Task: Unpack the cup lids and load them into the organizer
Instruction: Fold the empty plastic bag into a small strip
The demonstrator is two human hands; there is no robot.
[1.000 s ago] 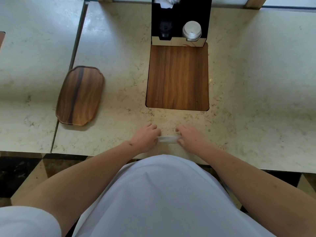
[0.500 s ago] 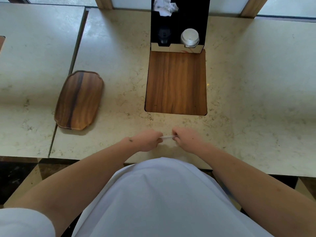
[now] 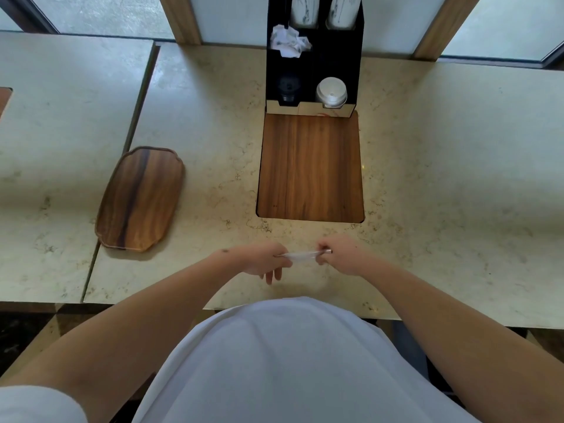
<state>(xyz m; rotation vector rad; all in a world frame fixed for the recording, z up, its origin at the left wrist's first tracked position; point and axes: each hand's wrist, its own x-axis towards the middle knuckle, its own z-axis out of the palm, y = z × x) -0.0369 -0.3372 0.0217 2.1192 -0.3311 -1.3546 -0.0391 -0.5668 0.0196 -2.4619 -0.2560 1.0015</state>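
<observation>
A thin strip of clear plastic wrapping (image 3: 300,255) is stretched between my two hands just above the near edge of the counter. My left hand (image 3: 265,262) pinches its left end, two fingers hanging loose below. My right hand (image 3: 338,254) grips the right end with curled fingers. At the back stands the black organizer (image 3: 357,56). A stack of white cup lids (image 3: 331,92) sits in its front right slot, dark lids (image 3: 287,88) in the front left slot. Crumpled white paper (image 3: 288,41) lies in the slot behind.
A wooden inset panel (image 3: 309,166) lies in the marble counter (image 3: 442,178) in front of the organizer. An oblong wooden tray (image 3: 140,198) sits to the left, across the seam with a second counter slab (image 3: 61,132). White cups (image 3: 340,10) stand at the organizer's back.
My hands have drawn a little apart, pulling the plastic strip thin and taut. The camera has tilted up, showing more of the organizer.
</observation>
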